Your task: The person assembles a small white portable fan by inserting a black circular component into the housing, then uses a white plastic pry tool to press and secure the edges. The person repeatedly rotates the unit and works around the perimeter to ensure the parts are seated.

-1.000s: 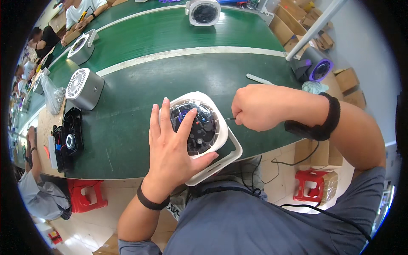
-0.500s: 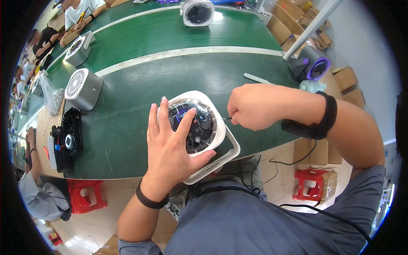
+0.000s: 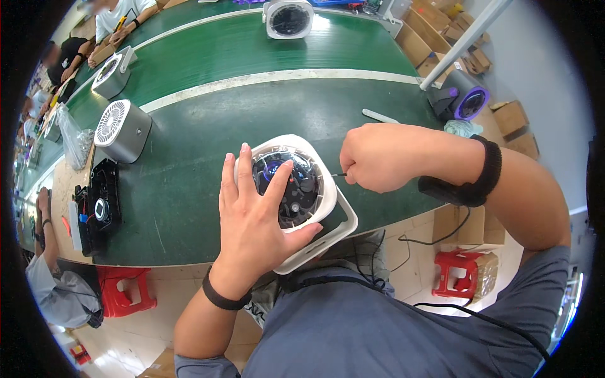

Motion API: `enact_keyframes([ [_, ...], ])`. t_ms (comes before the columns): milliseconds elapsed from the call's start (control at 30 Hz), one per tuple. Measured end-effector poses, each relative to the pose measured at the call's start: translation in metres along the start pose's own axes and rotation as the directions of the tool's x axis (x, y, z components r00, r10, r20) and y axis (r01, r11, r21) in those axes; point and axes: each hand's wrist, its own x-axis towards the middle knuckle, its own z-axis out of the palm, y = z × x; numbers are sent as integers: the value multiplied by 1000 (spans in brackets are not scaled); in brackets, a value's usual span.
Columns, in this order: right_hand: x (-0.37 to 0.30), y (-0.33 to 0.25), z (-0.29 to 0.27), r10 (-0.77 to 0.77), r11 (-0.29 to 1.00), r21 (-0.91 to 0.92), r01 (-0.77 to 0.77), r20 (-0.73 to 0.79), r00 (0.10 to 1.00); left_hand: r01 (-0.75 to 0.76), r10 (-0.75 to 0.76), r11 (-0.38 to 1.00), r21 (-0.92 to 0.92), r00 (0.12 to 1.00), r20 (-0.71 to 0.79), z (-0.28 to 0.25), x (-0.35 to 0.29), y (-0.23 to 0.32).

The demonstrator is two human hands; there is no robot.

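Observation:
In front of me on the green table lies a white, rounded-square fan (image 3: 328,195) with a shiny dark round face. Its white stand bracket (image 3: 348,220) sticks out toward me at the lower right. My left hand (image 3: 255,217) rests on the fan with fingers spread, the index finger on the dark face and the thumb along the near rim. My right hand (image 3: 377,160) is closed on a thin dark rod-like tool (image 3: 339,174), whose end meets the fan's right side. Most of the tool is hidden in the fist, so its kind is unclear.
A silver fan housing (image 3: 126,135), a clear plastic bag (image 3: 74,140) and an opened black casing (image 3: 104,205) stand at left. More fans (image 3: 288,20) sit on the green conveyor (image 3: 252,53). A white stick-like tool (image 3: 379,116) and a purple-rimmed fan (image 3: 471,103) lie at right. Co-workers sit far left.
My head view has shifted very slightly. The left hand stays on the fan; the right fist and its thin tool remain at the fan's side, with hardly any movement.

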Motion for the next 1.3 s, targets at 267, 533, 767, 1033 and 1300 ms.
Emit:
enact_keyframes([
  [267, 3, 5, 3, -18, 1000, 4, 18, -32, 999, 3, -3, 1000, -6, 1000, 8, 0, 1, 1],
  [533, 0, -16, -5, -135, 954, -275, 119, -39, 990, 15, -15, 1000, -4, 1000, 18, -1, 0, 3],
  [767, 3, -41, -20, 67, 988, -146, -57, 63, 996, -5, 5, 1000, -24, 1000, -25, 2, -2, 0],
  [1033, 3, -73, -26, 199, 940, -300, -162, 99, 975, 33, -35, 999, -39, 997, -69, 10, -8, 2],
  [1300, 11, -61, -22, 317, 946, -98, -310, 67, 946, 60, -59, 998, -6, 993, 102, -6, 1, -1],
])
